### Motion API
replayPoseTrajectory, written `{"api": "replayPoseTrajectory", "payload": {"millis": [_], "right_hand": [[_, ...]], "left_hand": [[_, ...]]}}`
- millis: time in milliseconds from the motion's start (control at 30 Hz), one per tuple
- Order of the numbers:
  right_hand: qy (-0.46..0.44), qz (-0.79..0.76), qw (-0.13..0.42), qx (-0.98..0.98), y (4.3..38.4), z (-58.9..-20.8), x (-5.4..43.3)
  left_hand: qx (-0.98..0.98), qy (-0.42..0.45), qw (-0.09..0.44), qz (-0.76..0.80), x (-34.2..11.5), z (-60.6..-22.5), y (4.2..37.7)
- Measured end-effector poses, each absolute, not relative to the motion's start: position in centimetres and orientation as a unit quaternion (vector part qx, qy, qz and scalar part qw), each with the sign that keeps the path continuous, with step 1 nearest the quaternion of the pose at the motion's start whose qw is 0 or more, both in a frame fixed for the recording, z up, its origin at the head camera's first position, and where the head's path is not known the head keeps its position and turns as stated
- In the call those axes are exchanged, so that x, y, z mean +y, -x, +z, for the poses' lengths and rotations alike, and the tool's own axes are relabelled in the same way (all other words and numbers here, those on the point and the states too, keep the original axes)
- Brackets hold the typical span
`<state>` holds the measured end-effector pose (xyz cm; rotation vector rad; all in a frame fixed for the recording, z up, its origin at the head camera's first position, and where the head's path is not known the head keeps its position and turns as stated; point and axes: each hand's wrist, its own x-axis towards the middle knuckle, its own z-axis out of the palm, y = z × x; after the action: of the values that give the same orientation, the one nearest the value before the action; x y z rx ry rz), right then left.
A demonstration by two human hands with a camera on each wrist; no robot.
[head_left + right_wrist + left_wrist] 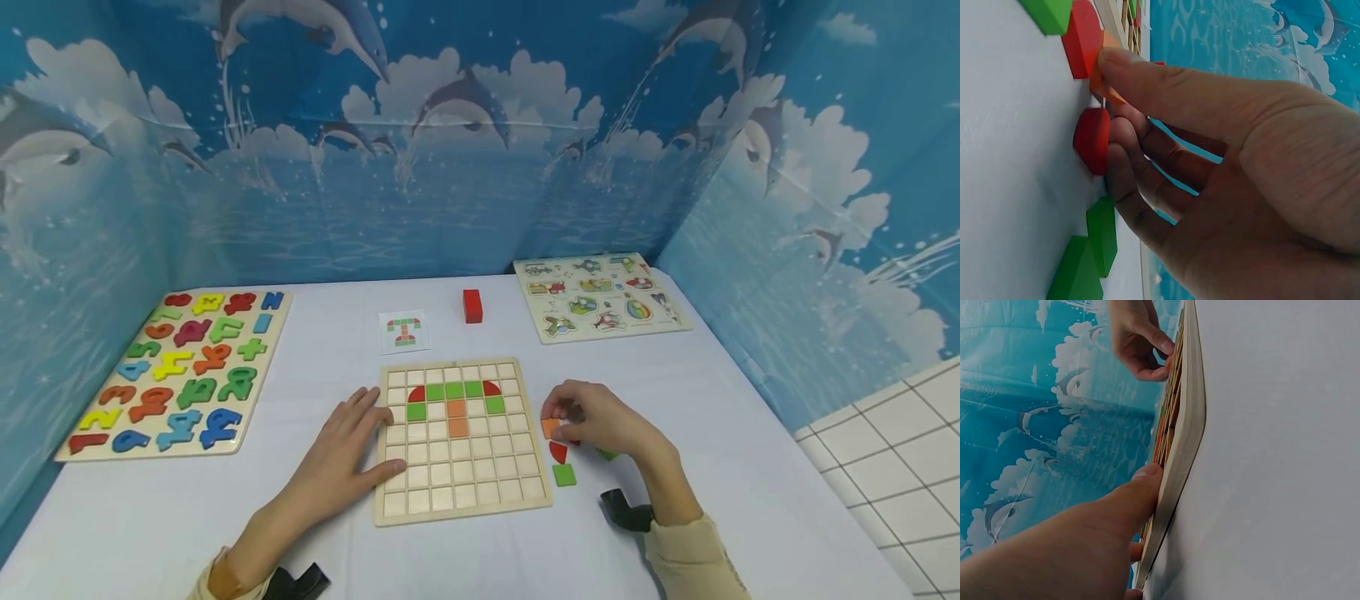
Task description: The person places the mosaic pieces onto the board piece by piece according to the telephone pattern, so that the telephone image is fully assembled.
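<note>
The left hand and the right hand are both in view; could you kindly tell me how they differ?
The left hand rests on the left edge of the grid board, while the right hand pinches an orange tile beside the board's right edge. The left hand is spread, whereas the right hand's fingers are curled. Both hands are bare.

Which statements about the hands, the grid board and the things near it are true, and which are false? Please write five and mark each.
1. The right hand pinches an orange piece. True.
2. The left hand holds a green piece. False: it touches the grid board and holds no piece.
3. Two orange squares lie in the grid board. True.
4. The red block is on the grid board. False: it is on the table.
5. The picture card lies beyond the grid board. True.
</note>
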<state>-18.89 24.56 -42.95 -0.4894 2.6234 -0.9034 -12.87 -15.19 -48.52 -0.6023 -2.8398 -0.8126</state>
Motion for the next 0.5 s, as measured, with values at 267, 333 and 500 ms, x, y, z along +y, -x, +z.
{"api": "replayPoseTrajectory", "payload": {"millis": [267,333,500], "right_hand": [[0.181,-0.335,0.166,0.910,18.8,-42.9,24.7],[0.189,-0.339,0.160,0.908,18.8,-42.8,24.8],[0.214,-0.383,0.137,0.888,18.4,-42.3,23.7]], "left_hand": [[-0.941,0.191,0.045,-0.277,-15.3,-48.6,12.7],[-0.940,0.194,0.047,-0.278,-15.3,-48.6,12.7],[-0.936,0.205,0.067,-0.279,-15.3,-48.5,12.7]]}}
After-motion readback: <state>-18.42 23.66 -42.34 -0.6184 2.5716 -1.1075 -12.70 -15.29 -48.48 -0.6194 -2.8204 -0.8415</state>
